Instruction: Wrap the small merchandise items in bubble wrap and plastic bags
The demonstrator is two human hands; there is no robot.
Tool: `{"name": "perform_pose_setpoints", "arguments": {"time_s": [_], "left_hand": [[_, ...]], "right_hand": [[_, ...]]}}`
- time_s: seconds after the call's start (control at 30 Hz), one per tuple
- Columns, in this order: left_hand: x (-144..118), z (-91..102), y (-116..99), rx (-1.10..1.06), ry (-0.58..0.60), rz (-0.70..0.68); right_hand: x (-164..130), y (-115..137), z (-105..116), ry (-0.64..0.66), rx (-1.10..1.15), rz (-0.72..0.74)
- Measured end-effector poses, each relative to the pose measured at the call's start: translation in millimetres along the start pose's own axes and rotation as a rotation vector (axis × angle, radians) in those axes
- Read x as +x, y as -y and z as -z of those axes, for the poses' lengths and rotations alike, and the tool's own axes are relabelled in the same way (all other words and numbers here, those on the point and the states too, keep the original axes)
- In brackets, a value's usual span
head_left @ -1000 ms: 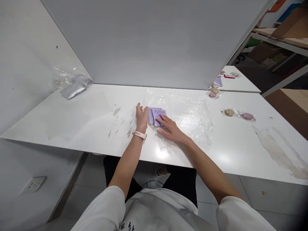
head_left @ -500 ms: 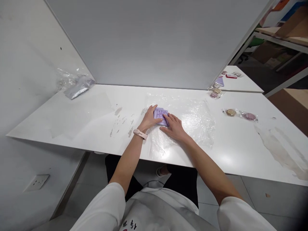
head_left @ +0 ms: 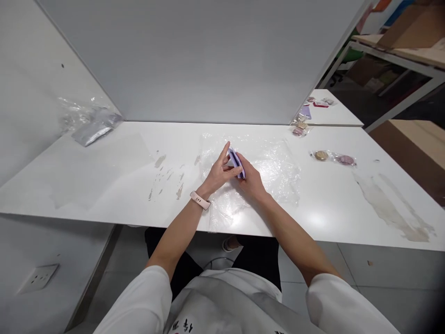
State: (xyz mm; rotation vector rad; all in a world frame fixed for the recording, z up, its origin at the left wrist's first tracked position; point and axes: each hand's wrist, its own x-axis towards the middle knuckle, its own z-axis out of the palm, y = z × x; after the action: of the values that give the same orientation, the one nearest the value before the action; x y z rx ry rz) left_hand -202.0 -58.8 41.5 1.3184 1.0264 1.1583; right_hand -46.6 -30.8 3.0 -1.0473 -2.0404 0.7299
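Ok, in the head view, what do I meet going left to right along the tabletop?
Crumpled plastic bags → scuffed patches → left hand → purple packets → right hand → clear plastic sheet → wrapped round pieces → long smear.

Both hands, left point(head_left: 218, 175) and right point(head_left: 253, 182), pinching purple packets point(head_left: 237, 161) on edge above clear plastic sheet point(head_left: 278, 169), mid white table point(head_left: 104, 185). Far left, crumpled bags point(head_left: 88, 121). Far right, wrapped snacks point(head_left: 333, 157). Pink watch point(head_left: 200, 200) on left wrist.
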Motion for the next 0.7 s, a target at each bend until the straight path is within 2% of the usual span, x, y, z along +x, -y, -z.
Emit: {"name": "perform_pose_setpoints", "arguments": {"time_s": [0.1,0.2,0.33,0.43,0.53,0.6,0.7], "left_hand": [[0.3,1.0,-3.8,0.131,0.018,-0.023],[1.3,0.1,2.5,0.431,-0.012,-0.027],[2.0,-5.4,18.5,0.886,0.059,0.001],[2.6,-2.3,23.4,1.073,0.051,0.021],[2.1,23.5,20.4,1.051,0.037,0.057],[-0.7,55.7,15.8,1.02,0.013,0.105],[-9.7,112.8,3.8,1.109,-0.158,0.235]], "right_hand": [[4.0,-3.1,11.5,-0.065,0.109,-0.078],[10.4,-4.1,26.2,-0.314,0.135,-0.171],[11.6,-1.8,55.2,-0.691,-0.033,-0.146],[-0.8,-3.7,81.1,-0.793,-0.205,-0.172],[-21.9,-15.1,108.6,-0.793,-0.275,-0.204],[-37.3,-29.2,129.5,-0.805,-0.32,-0.188],[-57.6,-60.6,166.1,-0.81,-0.448,-0.182]]}}
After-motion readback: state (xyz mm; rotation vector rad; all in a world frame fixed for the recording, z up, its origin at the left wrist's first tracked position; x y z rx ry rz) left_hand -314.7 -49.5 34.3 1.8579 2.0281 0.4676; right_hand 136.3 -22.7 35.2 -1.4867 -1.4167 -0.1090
